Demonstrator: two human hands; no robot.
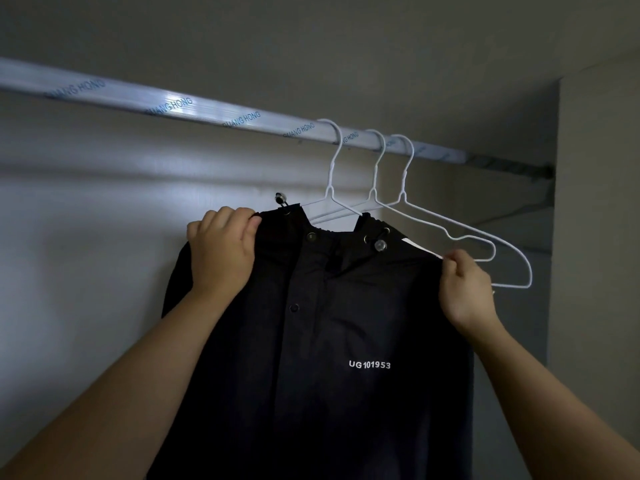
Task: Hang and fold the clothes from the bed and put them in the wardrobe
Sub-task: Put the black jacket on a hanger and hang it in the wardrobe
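Observation:
A black hooded jacket (329, 341) with white lettering on its chest hangs from a white wire hanger (334, 168) hooked over the wardrobe rail (207, 110). My left hand (221, 251) grips the jacket's left shoulder by the collar. My right hand (464, 285) pinches the jacket's right shoulder edge, where the hanger's arm comes out. Two bare white hangers (485, 251) hang on the rail just right of the jacket, behind my right hand.
The rail runs from the upper left to the wardrobe's right side wall (595, 237), wrapped in printed film. The pale back panel (86, 237) lies behind the jacket. Bare rail stretches to the left of the hangers.

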